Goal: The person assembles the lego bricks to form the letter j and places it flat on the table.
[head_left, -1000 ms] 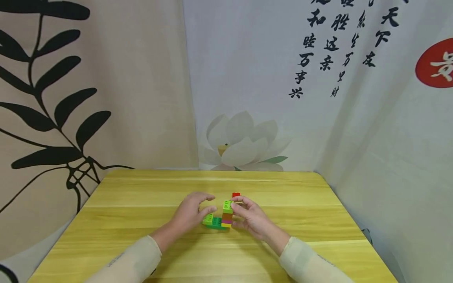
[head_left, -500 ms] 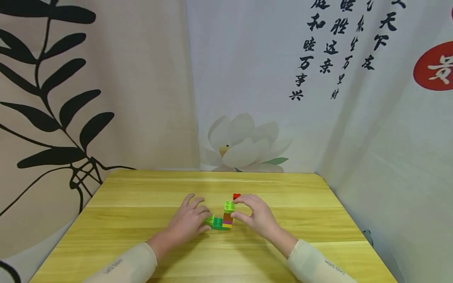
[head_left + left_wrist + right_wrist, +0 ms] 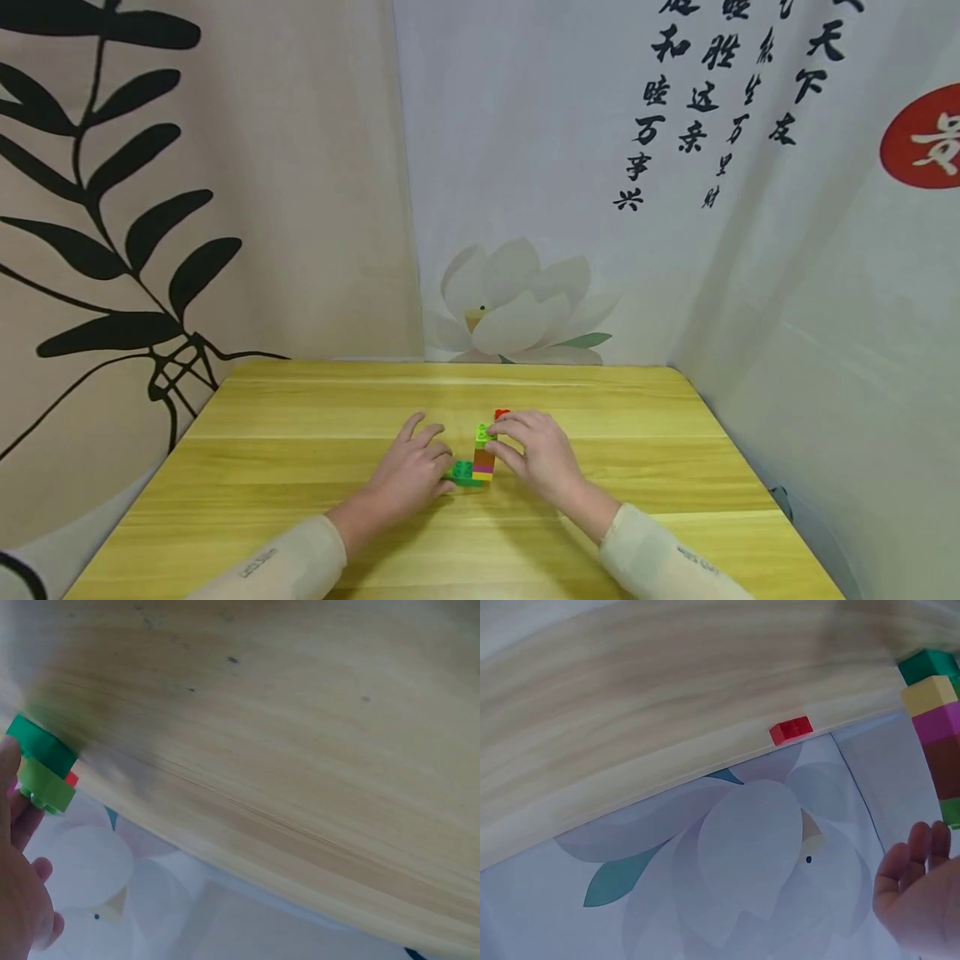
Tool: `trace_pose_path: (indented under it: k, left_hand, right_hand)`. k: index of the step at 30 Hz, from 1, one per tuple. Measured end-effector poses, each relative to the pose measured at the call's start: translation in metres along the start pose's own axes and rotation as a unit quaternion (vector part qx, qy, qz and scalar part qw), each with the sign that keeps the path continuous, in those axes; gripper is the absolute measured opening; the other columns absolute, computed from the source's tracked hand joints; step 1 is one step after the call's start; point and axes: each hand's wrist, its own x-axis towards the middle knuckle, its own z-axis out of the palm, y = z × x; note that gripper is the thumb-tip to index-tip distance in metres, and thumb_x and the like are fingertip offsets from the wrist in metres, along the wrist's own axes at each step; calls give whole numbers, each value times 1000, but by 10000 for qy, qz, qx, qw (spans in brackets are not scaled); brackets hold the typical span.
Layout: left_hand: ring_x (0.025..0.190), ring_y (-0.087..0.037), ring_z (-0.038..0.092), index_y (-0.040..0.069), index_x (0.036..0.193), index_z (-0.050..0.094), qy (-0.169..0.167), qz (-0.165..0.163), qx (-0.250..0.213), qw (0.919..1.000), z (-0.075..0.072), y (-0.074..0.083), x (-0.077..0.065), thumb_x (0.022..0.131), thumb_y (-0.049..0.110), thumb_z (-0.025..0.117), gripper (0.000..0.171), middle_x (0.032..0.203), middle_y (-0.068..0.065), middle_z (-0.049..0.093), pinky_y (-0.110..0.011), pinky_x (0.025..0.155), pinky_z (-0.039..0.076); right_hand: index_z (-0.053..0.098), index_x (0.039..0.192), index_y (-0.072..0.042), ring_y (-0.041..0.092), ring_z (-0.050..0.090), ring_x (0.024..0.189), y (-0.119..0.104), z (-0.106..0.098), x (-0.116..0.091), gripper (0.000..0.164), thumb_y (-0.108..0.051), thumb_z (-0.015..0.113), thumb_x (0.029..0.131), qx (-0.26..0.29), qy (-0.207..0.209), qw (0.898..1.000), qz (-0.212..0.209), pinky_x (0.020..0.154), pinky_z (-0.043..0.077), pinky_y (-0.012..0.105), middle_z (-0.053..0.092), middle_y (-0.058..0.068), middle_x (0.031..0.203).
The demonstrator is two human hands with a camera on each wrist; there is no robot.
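A small build of toy bricks stands mid-table, with a dark green brick (image 3: 462, 470) at its base. From the base's right end rises a column of yellow, magenta and brown (image 3: 483, 458) bricks, topped by a light green brick (image 3: 482, 436). My left hand (image 3: 408, 472) grips the build's left end, covering the second light green brick (image 3: 46, 784) in the head view; the left wrist view shows that brick beside the thumb. My right hand (image 3: 546, 458) pinches the top light green brick from the right, thumb and forefinger at its side.
A loose red brick (image 3: 791, 730) lies on the wooden table (image 3: 300, 417) beyond the right hand, near the far edge in the right wrist view. Behind the table hangs a printed curtain (image 3: 517, 208) with a lotus and lettering.
My left hand has come down onto the build's left end, hiding the light green brick there. My right hand drew back slightly from the column, then returned to its top brick.
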Motion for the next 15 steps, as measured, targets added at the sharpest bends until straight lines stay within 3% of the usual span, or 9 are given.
trace_pose_path:
  k: [4,7,11,15]
  left_hand:
    - [129,-27,66,25,107,79,-155,-57,250,9996,1,1,3,78,64,86,50,109,9,81,-59,124,40]
    - [131,-28,65,25,112,76,-354,-182,390,9984,2,3,5,78,69,83,57,111,8,80,-59,126,36]
    - [131,-31,64,22,114,74,-535,-375,422,9970,5,7,9,77,73,82,64,111,4,80,-61,126,34]
    - [128,-33,66,19,114,74,-602,-417,332,9968,6,12,12,81,74,79,65,109,1,81,-65,124,36]
  right_hand:
    - [81,106,-18,21,76,102,-1,-2,11,22,-28,88,88,90,-407,9973,598,90,63,42,81,-2,108]
    - [81,111,-17,22,75,98,1,-1,21,21,-30,82,95,256,-866,9880,1251,84,63,39,81,-1,109]
    - [78,117,-17,17,71,90,10,5,34,20,-31,73,103,756,-1442,9628,2158,74,58,31,79,-2,107]
    - [76,121,-17,14,67,92,22,12,39,21,-30,68,107,1381,-1801,9338,2765,74,57,29,78,-3,107]
